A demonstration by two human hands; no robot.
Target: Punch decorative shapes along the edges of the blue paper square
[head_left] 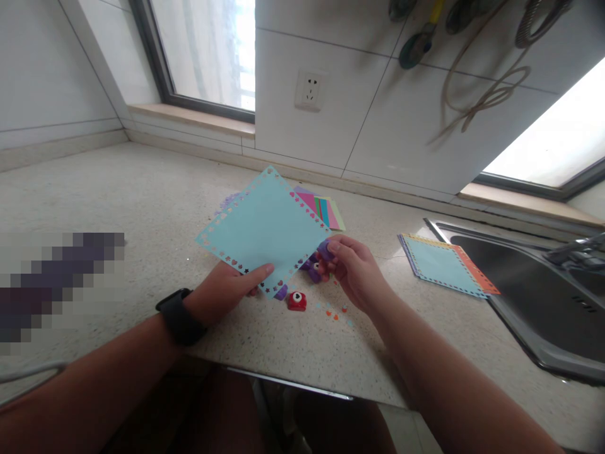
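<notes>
A light blue sheet of paper [265, 227] is tilted corner-up above the counter, with small shapes such as hearts and stars cut along its edges. My left hand [241, 280] grips its lower corner, thumb on top and fingers underneath. At the sheet's right edge my right hand [352, 261] is closed on a purple craft punch [325, 248]; whether the punch encloses the edge I cannot tell. More purple and red punches [312, 270] lie below that hand, partly hidden. A red punch [297, 301] with a white top sits in front of the sheet.
Blue and orange paper cut-outs [336, 315] are scattered on the counter [155, 202]. Coloured sheets [326, 211] lie behind the held paper. Punched sheets [442, 265] are stacked at the right, overlapping the rim of the steel sink [534, 296]. Behind is a tiled wall with an outlet [311, 90].
</notes>
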